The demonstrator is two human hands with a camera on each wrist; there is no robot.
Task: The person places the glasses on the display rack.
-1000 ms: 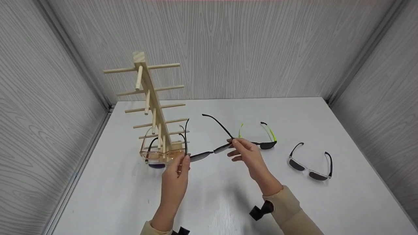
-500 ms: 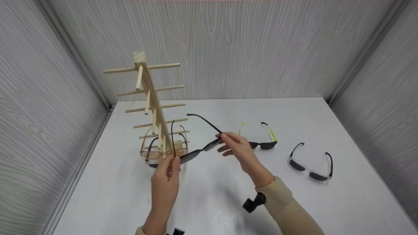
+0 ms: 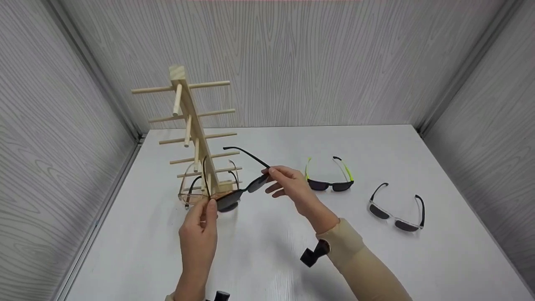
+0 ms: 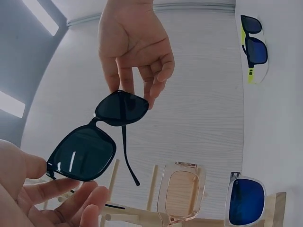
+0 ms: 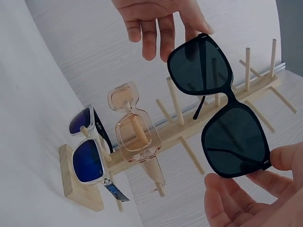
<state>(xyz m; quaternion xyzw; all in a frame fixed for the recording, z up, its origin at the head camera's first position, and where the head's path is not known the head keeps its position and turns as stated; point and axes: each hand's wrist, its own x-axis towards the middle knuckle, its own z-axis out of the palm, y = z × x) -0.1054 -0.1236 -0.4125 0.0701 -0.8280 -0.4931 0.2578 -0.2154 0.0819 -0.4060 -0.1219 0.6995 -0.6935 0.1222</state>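
Observation:
A pair of black sunglasses (image 3: 228,200) hangs above the table, its temples unfolded and pointing away from me. My left hand (image 3: 198,230) pinches the left hinge corner between thumb and fingers. At the other hinge corner, my right hand (image 3: 292,192) pinches the frame, its lower fingers loosely bent. Just behind the sunglasses stands a wooden display rack (image 3: 192,108) with side and front pegs. Low on it, peach-clear glasses (image 5: 137,132) and clear-framed sunglasses with blue lenses (image 5: 87,161) sit on pegs; in the head view the left hand and black sunglasses partly hide them.
Yellow-green and black sunglasses (image 3: 330,185) lie unfolded on the white table (image 3: 267,267), right of the rack. Farther right are clear-framed sunglasses with dark lenses (image 3: 393,215). Grey wood-patterned walls (image 3: 292,62) enclose the back and both sides.
Both hands have carried the black sunglasses leftward, closer in front of the rack's lower pegs. The yellow-green sunglasses, partly covered by the right hand before, now show fully.

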